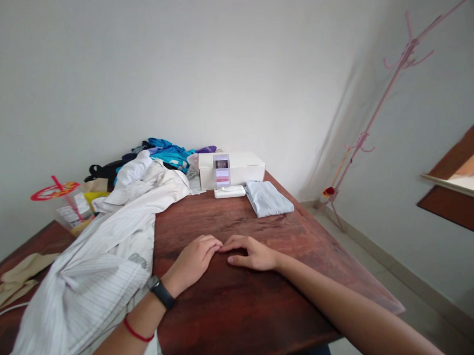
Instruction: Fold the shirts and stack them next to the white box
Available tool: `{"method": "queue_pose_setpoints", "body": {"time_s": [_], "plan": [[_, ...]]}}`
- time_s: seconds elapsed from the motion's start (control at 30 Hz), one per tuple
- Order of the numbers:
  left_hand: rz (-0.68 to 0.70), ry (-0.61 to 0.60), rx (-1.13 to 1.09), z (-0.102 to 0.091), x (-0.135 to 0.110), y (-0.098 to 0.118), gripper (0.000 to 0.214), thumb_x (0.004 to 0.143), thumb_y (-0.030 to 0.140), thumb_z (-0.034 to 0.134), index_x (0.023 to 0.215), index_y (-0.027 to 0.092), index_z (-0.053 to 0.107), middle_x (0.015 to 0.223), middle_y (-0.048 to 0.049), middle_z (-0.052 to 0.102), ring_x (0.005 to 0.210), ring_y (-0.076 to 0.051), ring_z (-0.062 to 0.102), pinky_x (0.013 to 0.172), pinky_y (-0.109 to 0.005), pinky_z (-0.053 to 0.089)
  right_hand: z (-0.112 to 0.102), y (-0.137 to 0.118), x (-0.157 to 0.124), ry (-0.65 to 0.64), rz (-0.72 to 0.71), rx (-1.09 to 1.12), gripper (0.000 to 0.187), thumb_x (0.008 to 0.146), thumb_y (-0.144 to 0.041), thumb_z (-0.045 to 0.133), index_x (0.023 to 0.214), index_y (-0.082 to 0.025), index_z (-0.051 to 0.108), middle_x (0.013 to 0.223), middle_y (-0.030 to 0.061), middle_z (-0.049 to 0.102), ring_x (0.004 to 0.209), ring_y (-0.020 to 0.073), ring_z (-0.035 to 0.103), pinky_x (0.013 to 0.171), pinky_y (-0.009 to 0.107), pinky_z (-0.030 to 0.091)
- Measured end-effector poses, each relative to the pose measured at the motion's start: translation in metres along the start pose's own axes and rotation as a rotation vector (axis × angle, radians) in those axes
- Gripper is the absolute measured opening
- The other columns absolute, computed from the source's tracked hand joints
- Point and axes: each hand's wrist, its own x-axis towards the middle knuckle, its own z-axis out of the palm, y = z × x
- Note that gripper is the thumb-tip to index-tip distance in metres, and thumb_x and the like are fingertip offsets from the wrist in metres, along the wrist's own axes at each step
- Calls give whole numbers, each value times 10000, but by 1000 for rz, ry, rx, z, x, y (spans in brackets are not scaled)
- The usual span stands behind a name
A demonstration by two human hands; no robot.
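My left hand (198, 257) rests palm down on the dark reddish wooden table (229, 317), its fingers slightly bent and holding nothing. Across from it lies my right hand (255, 253), thumb apart from the fingers and nothing in its grasp. The fingertips of both hands meet at the middle. Beyond the right hand is a folded light grey cloth (269, 198). A striped white garment (90, 267) stretches along the table to the left, beside my left wrist and its black wristband (161, 292).
At the back stand a white box (242, 169) and a small white device (230, 192), with a blurred-out upright item (221, 171) between. A clothes heap (171, 154) and a plastic cup (75, 209) with a straw are at left. A pink coat rack (380, 96) stands right.
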Motion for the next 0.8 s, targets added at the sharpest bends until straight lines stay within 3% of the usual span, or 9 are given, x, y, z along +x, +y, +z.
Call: {"method": "queue_pose_setpoints", "body": {"time_s": [0.57, 0.8], "plan": [[-30, -28, -9, -3, 3, 9, 293, 1005, 198, 423, 938, 209, 707, 995, -54, 709, 963, -204, 645, 897, -321, 477, -2, 4, -2, -11, -33, -22, 362, 913, -333, 666, 1247, -202, 714, 1160, 100, 682, 1075, 221, 647, 1000, 355, 477], [-27, 18, -32, 2, 2, 7, 258, 1011, 236, 457, 992, 221, 714, 1035, -46, 721, 980, -198, 652, 914, -322, 481, -4, 8, -2, 20, -19, -17, 327, 905, -336, 665, 1195, -201, 736, 1132, 93, 701, 1059, 221, 660, 986, 349, 485]]}}
